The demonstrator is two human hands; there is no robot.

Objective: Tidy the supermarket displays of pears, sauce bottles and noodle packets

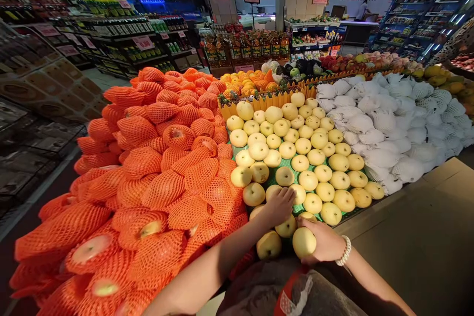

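A heap of pale yellow pears (300,160) lies on green matting in a fruit stand in front of me. My right hand (321,242), with a white bead bracelet at the wrist, is closed round one yellow pear (304,242) at the near edge of the heap. My left hand (279,204) reaches over the near pears, fingers curled down onto one pear (273,190) that it mostly hides. Two more pears (269,245) lie just below and between my hands.
Left of the pears is a big pile of fruit in orange foam nets (155,192). To the right is fruit in white foam nets (392,123). A low yellow fence (266,101) backs the pears. Store shelves (122,34) stand behind; the brown floor (418,237) lies right.
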